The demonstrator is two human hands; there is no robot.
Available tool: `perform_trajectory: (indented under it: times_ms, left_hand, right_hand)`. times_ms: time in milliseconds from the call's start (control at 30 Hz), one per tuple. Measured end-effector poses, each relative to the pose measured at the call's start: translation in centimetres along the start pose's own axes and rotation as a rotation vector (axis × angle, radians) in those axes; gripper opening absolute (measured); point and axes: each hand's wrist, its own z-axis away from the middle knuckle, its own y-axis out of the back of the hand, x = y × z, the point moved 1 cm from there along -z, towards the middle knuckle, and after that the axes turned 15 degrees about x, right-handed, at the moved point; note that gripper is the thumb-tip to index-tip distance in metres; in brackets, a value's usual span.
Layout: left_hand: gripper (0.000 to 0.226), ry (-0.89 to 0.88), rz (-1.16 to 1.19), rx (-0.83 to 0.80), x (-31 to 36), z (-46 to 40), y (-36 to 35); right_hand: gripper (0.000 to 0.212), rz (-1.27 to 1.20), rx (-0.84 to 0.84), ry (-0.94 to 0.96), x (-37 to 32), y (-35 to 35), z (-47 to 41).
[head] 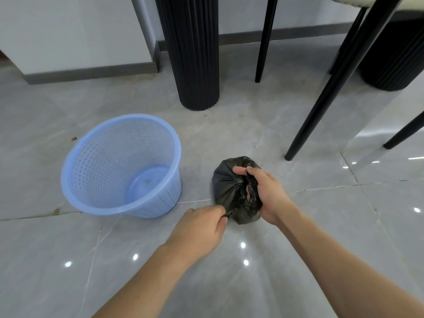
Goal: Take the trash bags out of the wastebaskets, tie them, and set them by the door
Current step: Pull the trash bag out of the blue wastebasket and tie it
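Head view: a small black trash bag (231, 191) is seen resting on the grey tiled floor (321, 226), just beside a blue plastic wastebasket (119, 166) and apart from it. The wastebasket stands bare, with no liner in it and only a few specks on its bottom, so the lifting-out step is judged done for this one.

The bag's neck is gathered into a twisted bunch. The right hand (266, 193) is closed around that bunch from the far side, its fingers (241, 171) curled over the plastic. The left hand (202, 228) is closed too, a strip or ear of the bag being pinched at the near lower edge and pulled toward the person. The tying step is therefore judged to be under way; whether a knot is already formed cannot be told, since the bunch is partly hidden under the right hand.

Beyond the bag, a ribbed black column (195, 53) and thin black chair legs (332, 88) stand on the floor near the wall. No door is shown, and no other wastebasket is in sight. What is left, as far as can be judged: the knot is to be finished, the bag carried to the door, and any further wastebaskets dealt with.
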Motion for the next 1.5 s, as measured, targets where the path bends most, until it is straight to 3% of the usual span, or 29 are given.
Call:
perform_trajectory:
  times_ms: [167,300,533,700,800,1000,1133,1300,1400,1500]
  left_hand:
    - [0.019,-0.056,0.027,0.053,-0.1,0.2,0.1]
    - [0.015,0.051,0.088,0.077,-1.1,0.1,0.3]
    - [0.011,0.294,0.273,0.08,-2.4,-0.5,0.1]
    - [0.01,0.346,0.352,0.105,-2.1,-0.9,-0.3]
    - [0.013,0.419,0.423,0.103,-2.1,-1.2,-0.9]
    - [0.016,0.505,0.563,0.111,-2.2,-0.9,-1.3]
    - [0.015,0.505,0.604,0.181,-2.3,-0.6,-1.2]
    - [0.017,0.542,0.717,0.169,-2.6,-0.6,-1.3]
    - [0.015,0.538,0.707,0.198,-2.7,-0.9,-1.1]
    - [0.012,0.514,0.608,0.214,-2.7,-1.3,-0.9]
  right_hand:
    - [0.034,0.394,-0.056,0.149,0.9,-0.5,0.0]
    - [0.045,0.83,-0.11,0.327,1.2,0.3,-0.4]
    - [0.057,1.124,-0.334,0.45,0.4,0.2,0.7]
    - [0.028,1.454,-0.421,0.66,-0.1,-0.3,1.4]
    - [0.029,1.499,-0.411,0.779,0.3,-0.1,1.6]
    - [0.022,1.313,-0.494,1.089,1.4,0.3,1.4]
    - [0.025,1.239,-0.401,1.231,1.7,0.7,1.1]
    - [0.028,1.266,-0.202,1.314,2.4,0.9,0.7]
    - [0.032,1.315,-0.092,1.251,2.6,1.0,0.7]
    - [0.022,1.339,-0.05,1.214,2.5,0.9,0.5]
